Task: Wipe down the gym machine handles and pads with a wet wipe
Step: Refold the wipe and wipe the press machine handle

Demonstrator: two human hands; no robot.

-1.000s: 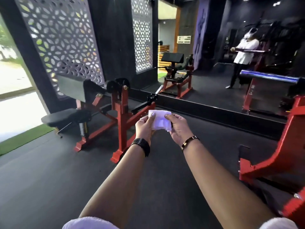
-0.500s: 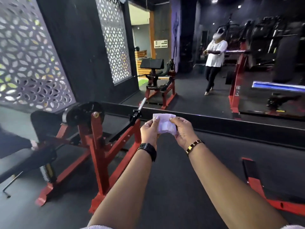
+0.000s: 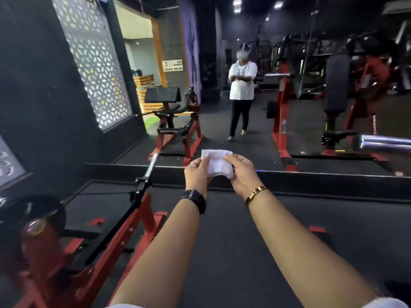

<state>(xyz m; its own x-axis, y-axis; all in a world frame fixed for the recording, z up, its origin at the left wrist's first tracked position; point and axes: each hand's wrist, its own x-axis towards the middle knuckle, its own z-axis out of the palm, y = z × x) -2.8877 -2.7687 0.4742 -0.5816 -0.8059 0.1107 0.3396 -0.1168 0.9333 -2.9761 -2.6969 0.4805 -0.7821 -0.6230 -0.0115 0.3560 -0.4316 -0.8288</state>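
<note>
Left hand [image 3: 196,174] and right hand [image 3: 243,174] each pinch the folded white wet wipe [image 3: 219,163] between fingers and thumb, at arm's length above the floor [image 3: 244,252], as before. The red machine [image 3: 124,232] now sits nearer, lower left; its chrome handle [image 3: 151,165] lies left of the wipe, untouched.

Perforated wall panel [image 3: 97,70], black rubber floor [image 3: 222,252], white sign [image 3: 172,65], ceiling lights [image 3: 237,2]

white wipe [image 3: 217,162]; red machine frame [image 3: 124,232]
</note>
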